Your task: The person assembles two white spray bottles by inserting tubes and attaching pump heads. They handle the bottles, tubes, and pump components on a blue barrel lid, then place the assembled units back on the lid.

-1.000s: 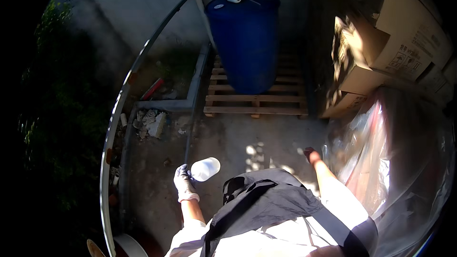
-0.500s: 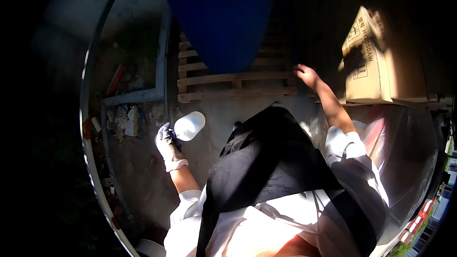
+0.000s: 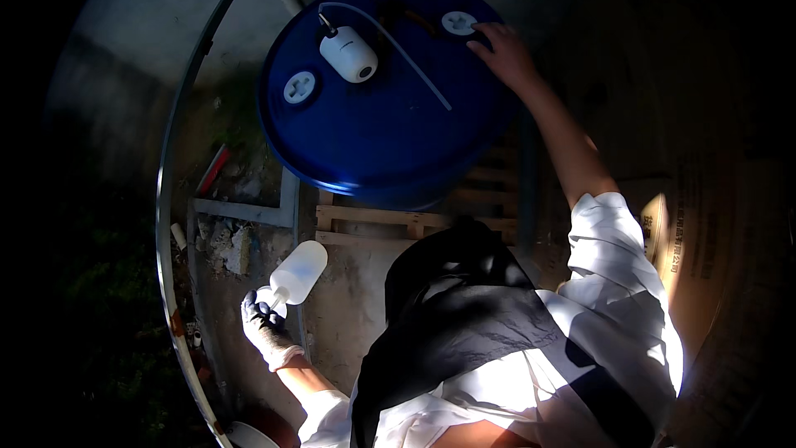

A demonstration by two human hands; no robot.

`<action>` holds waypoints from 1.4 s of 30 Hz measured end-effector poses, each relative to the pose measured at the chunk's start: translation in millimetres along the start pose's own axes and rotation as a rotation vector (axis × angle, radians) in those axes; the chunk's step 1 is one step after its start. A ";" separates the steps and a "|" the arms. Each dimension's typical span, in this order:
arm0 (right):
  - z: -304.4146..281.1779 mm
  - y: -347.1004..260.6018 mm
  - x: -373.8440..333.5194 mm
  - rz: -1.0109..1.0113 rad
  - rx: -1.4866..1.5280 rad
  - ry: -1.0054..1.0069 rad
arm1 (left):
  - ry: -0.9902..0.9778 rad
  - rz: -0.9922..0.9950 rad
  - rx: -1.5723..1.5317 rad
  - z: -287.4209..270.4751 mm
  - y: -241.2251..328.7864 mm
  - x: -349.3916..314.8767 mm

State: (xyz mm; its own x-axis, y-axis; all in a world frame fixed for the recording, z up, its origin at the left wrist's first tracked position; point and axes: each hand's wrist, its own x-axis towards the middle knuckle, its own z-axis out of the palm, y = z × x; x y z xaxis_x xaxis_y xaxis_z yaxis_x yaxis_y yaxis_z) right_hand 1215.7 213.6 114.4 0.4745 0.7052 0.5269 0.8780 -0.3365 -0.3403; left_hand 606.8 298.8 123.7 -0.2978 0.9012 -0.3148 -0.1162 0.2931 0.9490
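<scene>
My gloved left hand (image 3: 267,328) is closed round the neck end of a translucent white plastic bottle (image 3: 301,270). A round white piece (image 3: 269,302) shows beside the neck, partly behind my fingers. My bare right hand (image 3: 503,54) reaches over a large blue drum (image 3: 373,145), fingers and thumb apart at the edge of a white screw plug (image 3: 458,23). Whether they touch it I cannot tell. A second white plug (image 3: 299,87) sits at the drum's left. Between the plugs lies a white cylindrical device (image 3: 348,56) with a dark end and a thin tube (image 3: 398,46).
The drum stands on a wooden pallet (image 3: 377,220). Cardboard boxes (image 3: 705,232) are at the right in shade. A metal rail (image 3: 166,207) curves along the left. Rubble (image 3: 232,249) and a red object (image 3: 215,169) lie beyond a low frame.
The view has shifted, so the drum's top now shows. My right hand has gone from beside the pallet to the far-right plug. My left hand still holds the bottle, now lower.
</scene>
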 end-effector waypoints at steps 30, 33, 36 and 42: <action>-5.4 -68.8 89.6 -0.098 -0.110 -0.238 | -0.219 0.185 0.088 84.8 143.7 19.4; 30.4 -39.3 98.2 -0.066 -0.288 -0.172 | -0.276 0.201 0.163 99.0 184.9 -6.1; 51.6 -22.5 99.7 0.012 -0.288 -0.354 | -0.386 0.315 0.229 127.9 221.2 -36.8; 23.9 -10.9 137.2 -0.101 -0.291 -0.265 | -0.545 0.270 0.188 183.3 257.6 -72.4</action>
State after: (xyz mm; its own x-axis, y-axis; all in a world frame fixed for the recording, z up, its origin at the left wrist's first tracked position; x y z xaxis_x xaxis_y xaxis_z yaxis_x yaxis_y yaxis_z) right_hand 1269.7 329.0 171.7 0.3855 0.8676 0.3141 0.9186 -0.3929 -0.0424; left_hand 772.1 367.6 394.1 0.2369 0.9698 -0.0573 0.0783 0.0397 0.9961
